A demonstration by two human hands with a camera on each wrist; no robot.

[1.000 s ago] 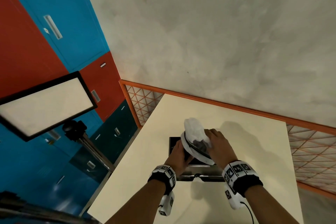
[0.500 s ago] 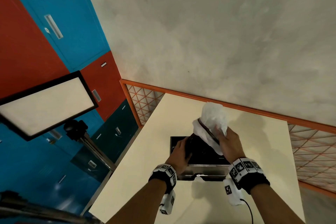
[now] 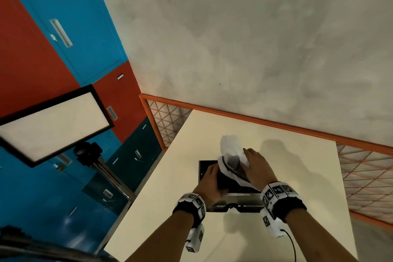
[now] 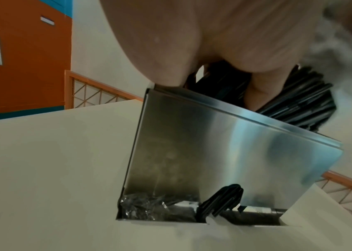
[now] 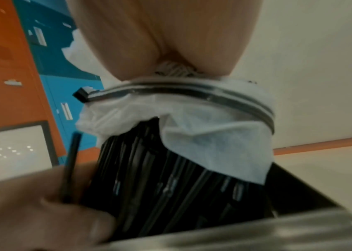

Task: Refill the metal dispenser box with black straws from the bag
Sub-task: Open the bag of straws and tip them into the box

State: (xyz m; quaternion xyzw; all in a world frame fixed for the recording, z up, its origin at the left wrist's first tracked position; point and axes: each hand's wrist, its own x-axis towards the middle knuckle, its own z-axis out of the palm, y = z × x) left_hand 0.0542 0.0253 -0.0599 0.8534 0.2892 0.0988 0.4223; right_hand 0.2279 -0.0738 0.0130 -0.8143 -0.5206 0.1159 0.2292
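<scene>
We stand over the cream counter [image 3: 297,176], where the metal dispenser box [image 3: 236,198] sits near its middle with the top open, a black lever at the foot of its front face. Above that opening we hold the white bag [image 3: 230,151], tipped mouth-down so the bundle of black straws [image 5: 170,186] slides out of it into the box; the right wrist view shows the lower ends of the straws already below the steel rim, while the bag's zip band still rings their upper part.

Our right hand [image 3: 258,169] grips the bag from above, fingers curled round the bunched plastic. Our left hand [image 3: 209,185] is at the box's left edge, its fingers wrapped against the side of the straw bundle to steady it.

We judge the step in hand to be the emptying of the bag into the box, about midway. The next move seems to call for drawing the bag up and off while the left hand keeps the straws together, so none spill over the rim onto the counter.
</scene>
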